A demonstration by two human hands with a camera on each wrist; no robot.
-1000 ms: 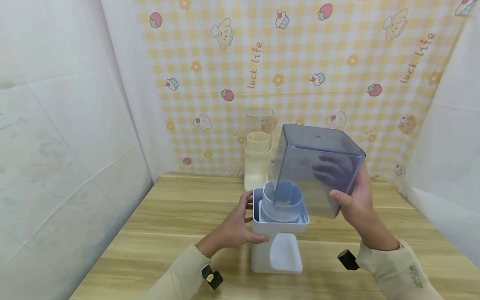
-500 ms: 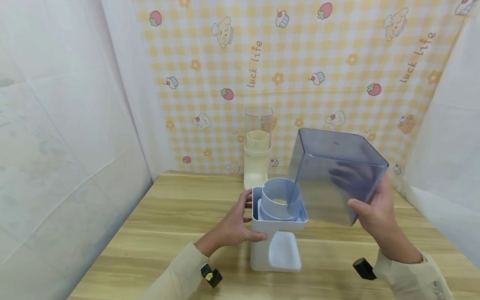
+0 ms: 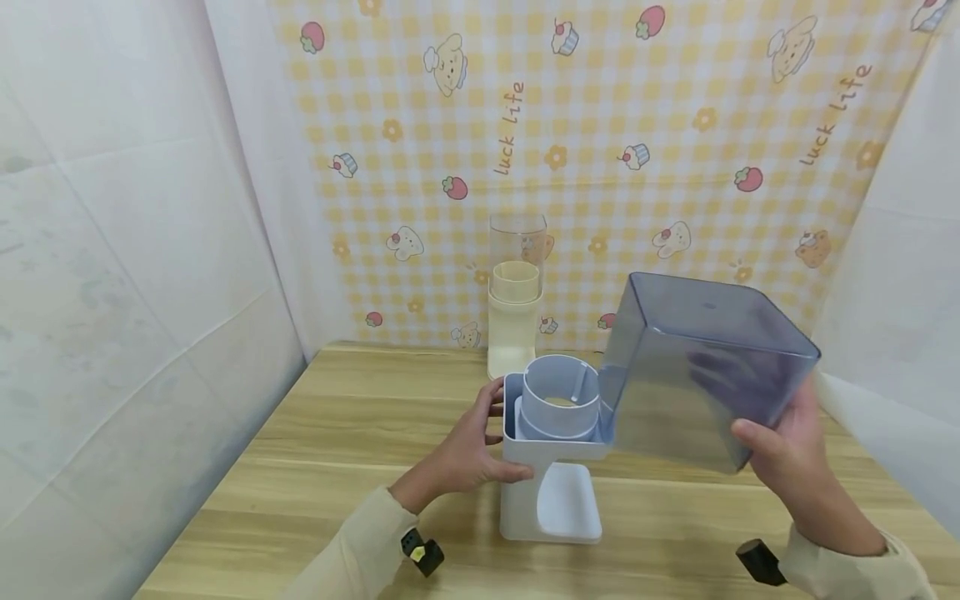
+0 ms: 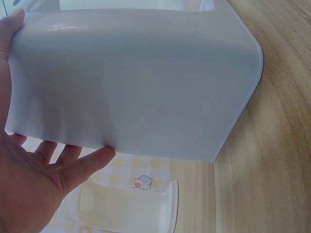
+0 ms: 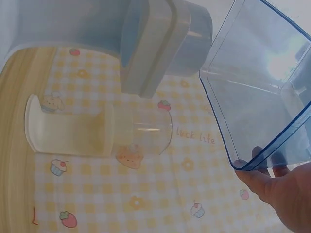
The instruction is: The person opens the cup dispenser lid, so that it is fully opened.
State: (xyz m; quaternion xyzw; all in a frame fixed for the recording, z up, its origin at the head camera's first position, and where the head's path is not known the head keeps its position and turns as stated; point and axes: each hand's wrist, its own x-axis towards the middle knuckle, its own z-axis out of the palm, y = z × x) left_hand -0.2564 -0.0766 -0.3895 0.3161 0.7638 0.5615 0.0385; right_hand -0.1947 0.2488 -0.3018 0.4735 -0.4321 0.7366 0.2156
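A white pet-feeder-like dispenser base [image 3: 521, 500] stands on the table, with a round collar [image 3: 558, 421] inside its square top and a shallow tray in front. My left hand [image 3: 472, 450] grips the base's upper left side, thumb in front and fingers behind; the left wrist view shows the same hand [image 4: 29, 179] around the edges of its side wall. To the right, my right hand [image 3: 795, 442] holds a clear bluish square tank [image 3: 675, 392], tilted, in the air. Its open mouth shows in the right wrist view, where fingers of the hand [image 5: 286, 189] grip the rim.
Behind the base stands a cream dispenser [image 3: 513, 329] with a clear top, close to a yellow checked cloth [image 3: 405, 192] hung at the back. A white sheet [image 3: 135, 292] hangs at the left and another at the right. The table [image 3: 300, 500] has a wood grain.
My right hand has moved right and slightly down with the tank, away from the collar. My left hand and the base have stayed nearly still.
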